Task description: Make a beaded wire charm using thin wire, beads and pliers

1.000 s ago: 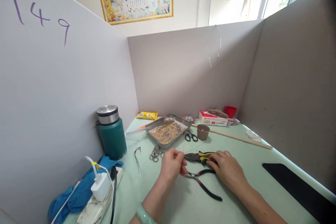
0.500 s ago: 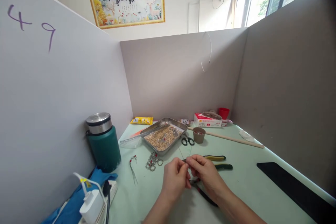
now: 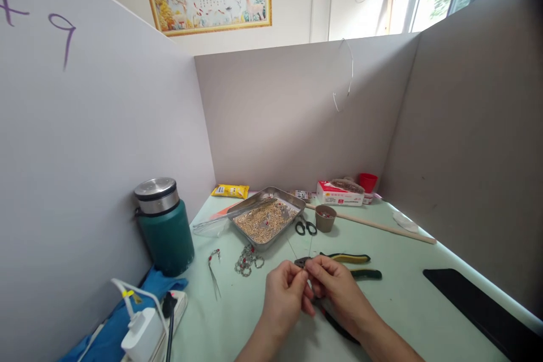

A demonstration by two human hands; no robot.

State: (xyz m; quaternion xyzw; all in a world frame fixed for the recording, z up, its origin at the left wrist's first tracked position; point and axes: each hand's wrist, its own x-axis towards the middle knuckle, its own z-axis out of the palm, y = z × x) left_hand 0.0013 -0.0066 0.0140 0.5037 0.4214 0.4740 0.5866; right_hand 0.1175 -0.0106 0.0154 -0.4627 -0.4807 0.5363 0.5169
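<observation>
Right hand (image 3: 341,291): moved off yellow-green pliers (image 3: 354,258) to left hand (image 3: 282,294)
Thin wires (image 3: 310,245): splay forward from fingers, both hands equally near
Grip: both pinched on wires

1. On the pale-green flat counter (image 3: 229,322), the rectangular silver metal tray (image 3: 263,247) holds small round gold beads (image 3: 259,224).
2. Right of the tray: black-handled metal scissors (image 3: 305,228), then the brown round cup (image 3: 325,221).
3. Behind the cup: the red-and-white rectangular cardboard box (image 3: 339,197).
4. In front of the cup: 1 pair of yellow-and-green-handled metal pliers (image 3: 354,258).
5. Left of the tray: the green cylindrical metal flask (image 3: 165,237).
6. Far right: the long flat black strip (image 3: 475,305).
</observation>
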